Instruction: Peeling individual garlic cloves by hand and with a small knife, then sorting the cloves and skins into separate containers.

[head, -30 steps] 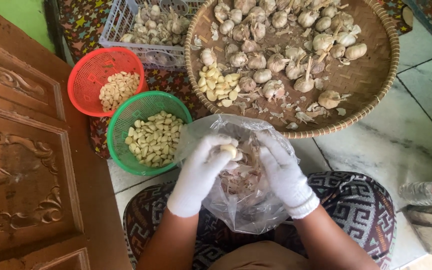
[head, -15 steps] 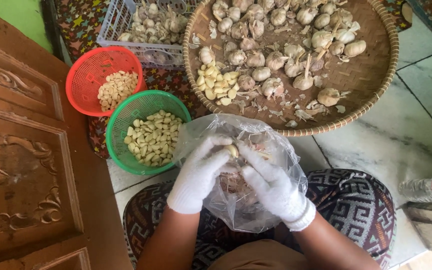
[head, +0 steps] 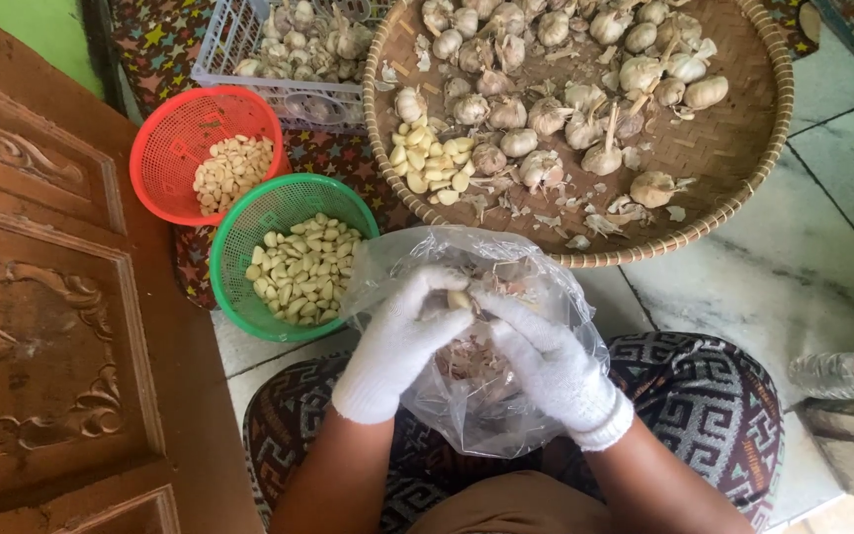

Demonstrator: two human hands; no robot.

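Note:
Both hands wear white knit gloves and meet over a clear plastic bag (head: 506, 405) of garlic skins in my lap. My left hand (head: 399, 341) and my right hand (head: 544, 361) pinch one pale garlic clove (head: 459, 299) between their fingertips above the bag's mouth. Just left of the hands stands a green basket (head: 249, 232) of peeled cloves. Beyond it a red basket (head: 175, 133) holds more peeled cloves. A big round woven tray (head: 743, 168) ahead carries several whole garlic bulbs, loose skins and a small heap of peeled cloves (head: 430, 166).
A white plastic crate (head: 249, 49) with garlic bulbs stands behind the baskets on a star-patterned cloth. A carved wooden door (head: 42, 297) runs along the left. A plastic bottle (head: 847, 374) lies at the right on the marble tile floor.
The hands have shifted slightly within the bag's mouth, the right hand turning as the fingers work the clove. Baskets and tray stay in place.

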